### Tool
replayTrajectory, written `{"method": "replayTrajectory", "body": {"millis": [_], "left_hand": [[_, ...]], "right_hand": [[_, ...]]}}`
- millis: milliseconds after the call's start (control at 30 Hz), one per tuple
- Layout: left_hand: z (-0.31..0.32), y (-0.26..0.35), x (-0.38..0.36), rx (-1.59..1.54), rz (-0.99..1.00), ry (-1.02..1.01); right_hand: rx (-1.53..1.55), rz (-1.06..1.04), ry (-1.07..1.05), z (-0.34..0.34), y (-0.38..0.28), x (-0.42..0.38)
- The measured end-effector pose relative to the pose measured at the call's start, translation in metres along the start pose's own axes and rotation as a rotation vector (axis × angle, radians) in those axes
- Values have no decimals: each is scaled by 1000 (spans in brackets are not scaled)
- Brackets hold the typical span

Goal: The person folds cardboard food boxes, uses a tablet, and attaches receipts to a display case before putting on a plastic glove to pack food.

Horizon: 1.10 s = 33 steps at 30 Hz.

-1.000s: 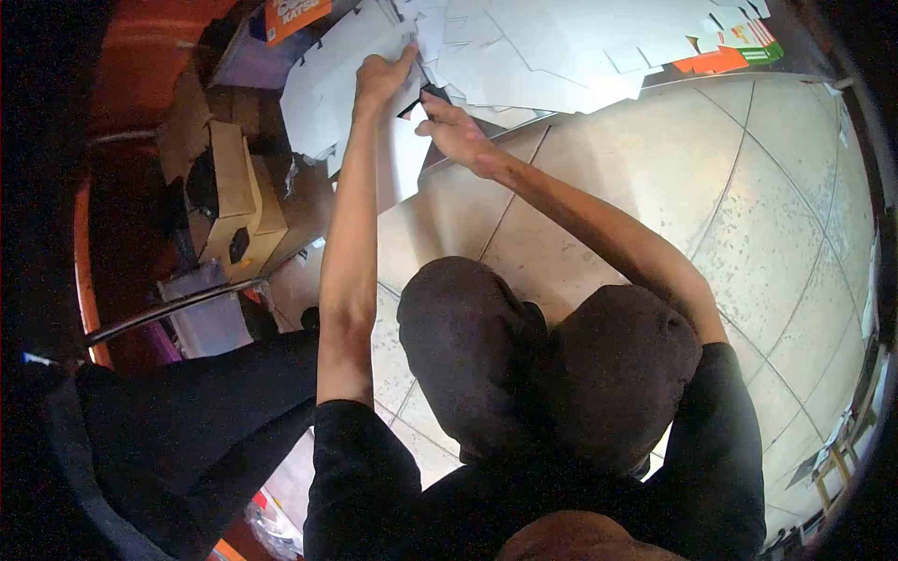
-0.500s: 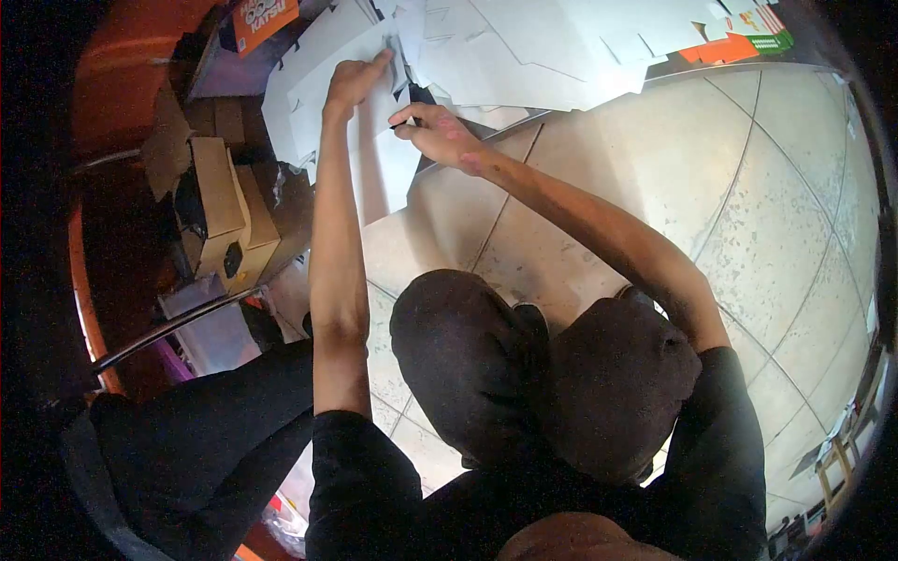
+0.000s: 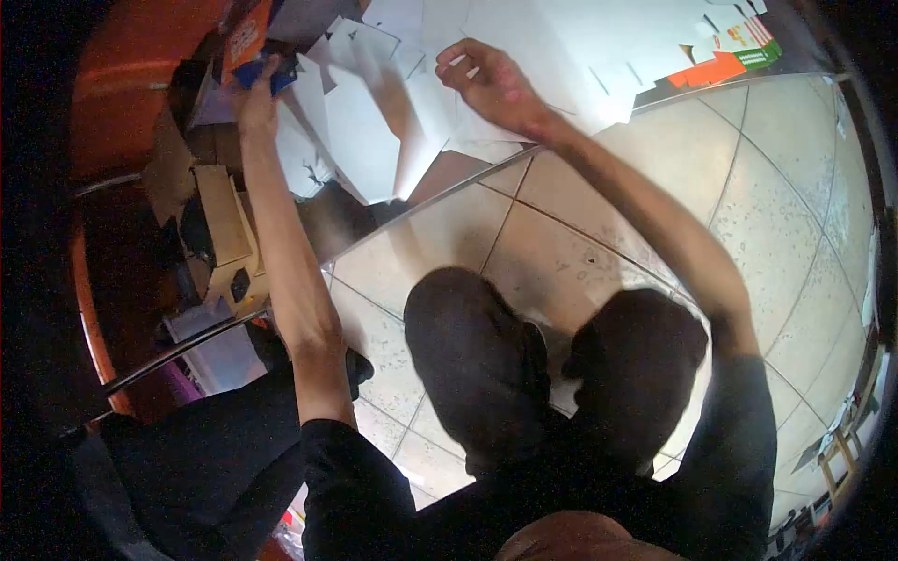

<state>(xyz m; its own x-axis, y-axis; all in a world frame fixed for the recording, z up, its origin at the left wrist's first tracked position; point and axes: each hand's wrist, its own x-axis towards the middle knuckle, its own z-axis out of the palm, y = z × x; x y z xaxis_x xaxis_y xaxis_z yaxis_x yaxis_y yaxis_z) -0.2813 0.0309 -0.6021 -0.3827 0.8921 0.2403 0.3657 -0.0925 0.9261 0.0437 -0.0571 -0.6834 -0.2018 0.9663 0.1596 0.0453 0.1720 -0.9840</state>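
Observation:
At the upper left my left hand (image 3: 257,101) is closed on a small dark blue object (image 3: 281,79), whose kind I cannot make out. It is beside a folded white cardboard piece (image 3: 351,122) with panels and flaps bent at angles. My right hand (image 3: 494,89) is above a large white cardboard sheet (image 3: 571,56), to the right of the folded piece. Its fingers are curled in, and whatever they may hold is hidden.
An orange printed box (image 3: 247,42) stands at the upper left. Below it are an open brown carton (image 3: 224,215) and a metal rail (image 3: 178,351). Orange and green printed card (image 3: 720,67) lies at the upper right. Tiled floor (image 3: 580,215) extends around my knees.
My left hand has moved left from the white cardboard to the dark blue object. My right hand has lifted up and right. The cardboard's panels now stand more folded.

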Motion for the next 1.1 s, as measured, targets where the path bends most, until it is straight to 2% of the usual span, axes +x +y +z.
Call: {"method": "replayTrajectory", "body": {"millis": [33, 100, 167, 200, 233, 267, 300, 367, 433, 467, 533, 567, 633, 667, 700, 767, 800, 833, 900, 967, 1033, 1067, 1100], "left_hand": [[-4, 25, -6, -5, 1, -4], [-6, 96, -35, -173, -78, 22], [-12, 156, -80, -204, -321, -3], [-11, 184, -107, -169, -305, 34], [-9, 208, -132, -135, -294, 70], [-12, 224, -150, -255, -346, 30], [-14, 237, -167, -374, -400, -11], [-12, 271, -203, -267, -363, -74], [-10, 269, -217, -391, -225, -151], [-2, 275, -225, -483, -223, -96], [1, 285, -241, -554, -231, -44], [2, 281, -243, -626, -228, -42], [2, 277, -250, -725, -229, 7], [1, 275, -255, -787, -160, -44], [1, 273, -261, -848, -84, -97], [14, 279, -284, -834, -68, -25], [28, 286, -289, -819, -13, 47], [23, 283, -290, -826, -16, 58], [4, 275, -288, -751, -81, -22], [-9, 280, -290, -770, -70, -24], [-19, 292, -295, -674, -106, -103], [-27, 278, -297, -639, -93, -188], [-25, 278, -303, -643, -94, -191]], "right_hand": [[-5, 0, 4, -11, -17, 2], [-54, -150, -246, -41, -64, 10], [-48, -247, -414, -58, -112, 4], [-8, -332, -470, -61, -135, -5], [-43, -594, -412, -56, -150, -15], [-132, -624, -434, -56, -177, -34], [-113, -541, -461, -53, -201, -53], [-117, -548, -524, -53, -243, -83], [-72, -559, -532, -49, -265, -103], [-79, -578, -552, -46, -275, -107], [-252, -492, -419, -40, -288, -124], [-247, -491, -439, -37, -287, -127], [-209, -620, -303, -32, -278, -127], [-114, -666, -221, -31, -279, -123], [-115, -672, -238, -24, -282, -124], [541, -454, 190, -7, -290, -128], [591, -436, 169, -11, -290, -127], [584, -433, 158, -17, -289, -126], [204, -523, -20, -29, -287, -126], [151, -525, -113, -32, -293, -131], [-160, -602, -195, -34, -298, -134], [-196, -606, -86, -27, -301, -137], [-201, -604, -84, -23, -298, -138]]}}
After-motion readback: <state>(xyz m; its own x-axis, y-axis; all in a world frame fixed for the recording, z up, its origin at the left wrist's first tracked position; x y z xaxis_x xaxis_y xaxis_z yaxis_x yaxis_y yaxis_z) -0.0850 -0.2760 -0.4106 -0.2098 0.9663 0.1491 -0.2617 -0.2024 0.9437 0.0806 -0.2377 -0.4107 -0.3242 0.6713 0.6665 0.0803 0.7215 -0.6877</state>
